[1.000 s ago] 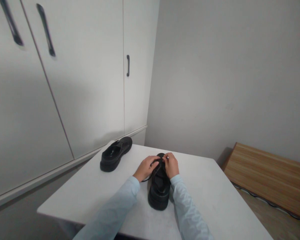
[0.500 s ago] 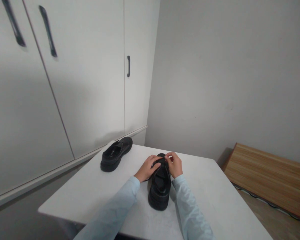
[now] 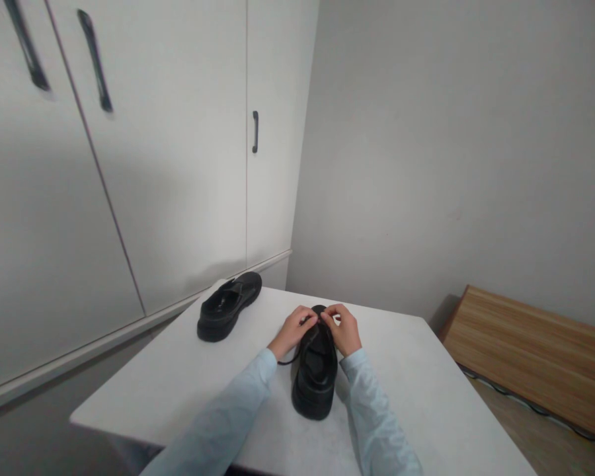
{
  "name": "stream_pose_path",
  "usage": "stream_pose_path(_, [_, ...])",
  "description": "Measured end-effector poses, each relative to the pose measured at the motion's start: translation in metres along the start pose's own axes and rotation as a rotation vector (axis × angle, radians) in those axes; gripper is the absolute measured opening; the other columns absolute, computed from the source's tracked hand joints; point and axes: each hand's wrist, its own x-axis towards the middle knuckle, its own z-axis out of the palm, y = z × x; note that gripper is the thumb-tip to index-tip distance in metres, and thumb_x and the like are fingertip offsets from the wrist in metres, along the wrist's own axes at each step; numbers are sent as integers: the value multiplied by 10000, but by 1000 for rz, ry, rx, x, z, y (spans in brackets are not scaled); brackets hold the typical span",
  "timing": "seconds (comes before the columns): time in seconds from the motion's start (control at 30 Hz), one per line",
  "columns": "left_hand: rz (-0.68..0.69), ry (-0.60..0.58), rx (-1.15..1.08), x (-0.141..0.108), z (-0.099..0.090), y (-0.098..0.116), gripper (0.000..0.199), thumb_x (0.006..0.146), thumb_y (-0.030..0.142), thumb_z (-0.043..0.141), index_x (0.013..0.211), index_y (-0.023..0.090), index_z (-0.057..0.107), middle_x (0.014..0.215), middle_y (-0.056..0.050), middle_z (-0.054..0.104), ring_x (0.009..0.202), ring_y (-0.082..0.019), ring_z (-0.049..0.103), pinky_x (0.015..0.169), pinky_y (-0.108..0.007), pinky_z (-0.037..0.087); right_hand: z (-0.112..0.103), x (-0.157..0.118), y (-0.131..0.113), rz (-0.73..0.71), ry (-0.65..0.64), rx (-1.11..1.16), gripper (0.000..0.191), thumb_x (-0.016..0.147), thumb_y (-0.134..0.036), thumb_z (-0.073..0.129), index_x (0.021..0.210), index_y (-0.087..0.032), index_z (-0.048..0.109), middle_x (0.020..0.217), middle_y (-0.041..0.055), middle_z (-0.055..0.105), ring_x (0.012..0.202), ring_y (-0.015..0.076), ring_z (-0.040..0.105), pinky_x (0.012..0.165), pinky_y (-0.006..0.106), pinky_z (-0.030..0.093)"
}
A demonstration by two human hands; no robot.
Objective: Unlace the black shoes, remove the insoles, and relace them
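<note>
Shoe (image 3: 314, 383): between and under the fingers, sole on tabletop (image 3: 406, 390) | left fingers (image 3: 308, 318), right fingers (image 3: 333, 315): bent at its front, cannot tell if clamped | far edge just beyond fingers, room spreading right | second shoe (image 3: 223, 318): well left, near edge

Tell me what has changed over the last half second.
The right hand has shifted its fingertips left, toward the left hand, over the nearer shoe; the left thumb and fingers have drawn together. Any new hold is too small to make out. That shoe and the farther shoe stayed on the table.
</note>
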Motion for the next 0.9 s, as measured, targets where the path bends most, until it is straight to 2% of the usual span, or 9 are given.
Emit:
stream_pose_path(0.13, [-33,-19,-39,2,0,7,235,860,353,479,820,159,605,862,-37,603,862,-162,566,788,-267,455,-2,0,13,97,58,-88,229,700,-400,620,756,-181,589,778,46,568,746,196,555,687,324,470])
stream_pose_path(0.27, [-55,-27,-71,5,0,17,237,874,341,449,787,161,576,834,-29,638,839,-159,591,779,-260,451,-5,1,22,276,4,-63,167,614,-271,660,736,-191,579,698,-3,516,669,170,540,686,326,477])
stream_pose_path(0.37, [-38,-15,-69,12,-2,22,228,871,333,450,773,167,571,792,-24,647,793,-152,602,771,-257,452,-8,3,24,392,-47,16,139,612,-218,634,729,-200,563,631,-36,503,604,145,540,592,286,487])
stream_pose_path(0.47, [-20,-16,-59,21,-4,26,223,867,329,451,781,170,581,739,-18,647,741,-147,609,751,-253,456,-12,4,25,453,-91,79,117,641,-195,598,747,-199,549,581,-58,517,510,114,536,489,244,477])
stream_pose_path(0.57, [-14,-35,-2,29,-3,31,229,858,334,462,803,166,609,719,-18,657,714,-151,613,717,-249,456,-16,4,26,513,-131,170,117,652,-158,566,755,-197,528,549,-70,534,463,98,538,451,229,482])
stream_pose_path(0.73, [1,-131,117,31,6,41,233,854,318,472,827,164,645,679,-10,664,664,-146,610,655,-232,443,-26,6,25,590,-177,333,156,630,-103,534,750,-198,508,522,-72,547,448,97,558,477,255,519])
stream_pose_path(0.9, [83,-179,298,28,15,45,191,844,228,484,805,171,661,754,-27,678,738,-162,610,717,-251,437,-38,5,22,620,-209,455,170,614,-92,531,748,-195,523,543,-55,583,476,100,581,518,268,530])
